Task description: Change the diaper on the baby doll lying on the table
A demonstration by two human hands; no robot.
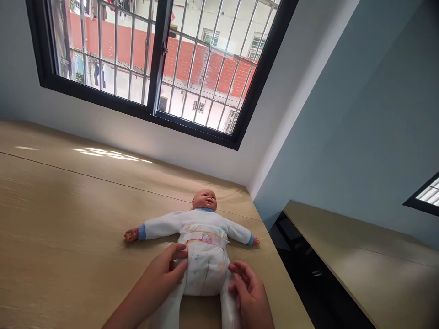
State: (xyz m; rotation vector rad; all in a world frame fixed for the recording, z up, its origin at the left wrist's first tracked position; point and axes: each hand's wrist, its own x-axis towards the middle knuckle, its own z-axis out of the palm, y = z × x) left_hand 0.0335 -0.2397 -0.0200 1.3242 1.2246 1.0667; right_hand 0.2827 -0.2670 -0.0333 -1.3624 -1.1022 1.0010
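The left hand (pixel 161 269) and right hand (pixel 248 292) are held open, with no grip, 1 laid against each side of the nappy (pixel 206 269). The baby doll (pixel 202 226) is laid face-up on the wooden table (pixel 68 205), below a barred window (pixel 154 59).

Head camera looks down at the hands (pixel 174 265) (pixel 248 290), seemingly tilted.

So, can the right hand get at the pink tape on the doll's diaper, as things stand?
Probably yes: the right hand is beside the diaper, close below the pink tape, and nothing covers the diaper front between them.
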